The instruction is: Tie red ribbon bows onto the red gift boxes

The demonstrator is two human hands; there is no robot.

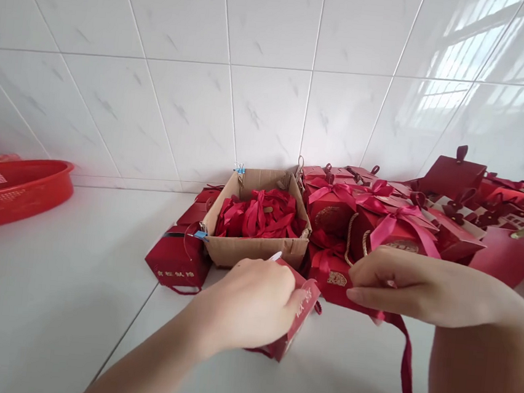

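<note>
Gripping the small red box (301,311) in our closed left hand (256,301) above the worktop (76,302), we pinch the dark red ribbon (406,365) between right-hand (383,282) thumb and fingers, its end trailing down.

Small red box (302,316), gold lettering on side, was tilted in left hand (256,301), just on near side of open cardboard box (254,254); hand hid much of it. Dark red ribbon (407,359), long and narrow, came out below right hand (385,285), right of cardboard box and nearer the camera. Ribbon hung loose, curved downward; its upper part was hidden.
</note>
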